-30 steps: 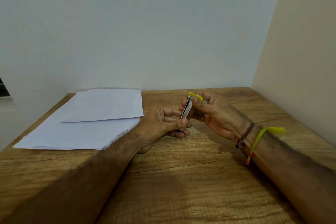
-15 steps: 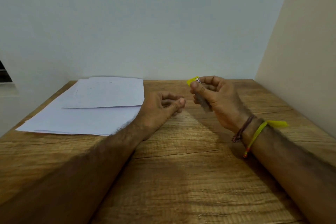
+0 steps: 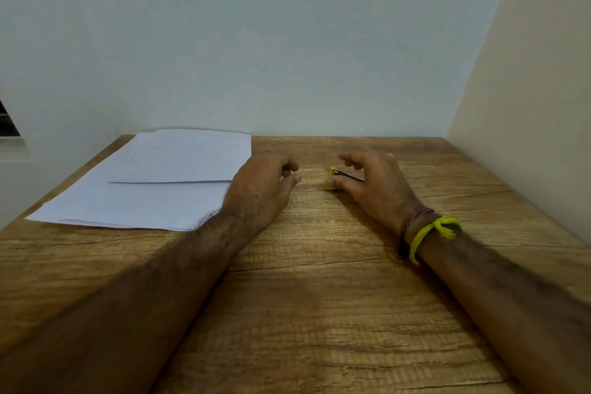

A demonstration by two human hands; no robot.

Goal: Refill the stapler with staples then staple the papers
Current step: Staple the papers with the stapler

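Fingers (image 3: 343,182) of the right hand (image 3: 374,189) pinch a small yellow stapler (image 3: 334,176) on the desk (image 3: 319,297); a loose grip could let it skid

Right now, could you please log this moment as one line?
right hand: holds yellow stapler on wooden table | left hand: empty, curled, beside papers | papers: unstapled

Both forearms extended forward, palms down. The left hand (image 3: 260,189) lay with fingers loosely curled, holding nothing — thumb stretched toward the right. The right hand (image 3: 372,184) arched low — thumb and fingertips pinching the stapler (image 3: 335,176); thread bands circled its wrist.
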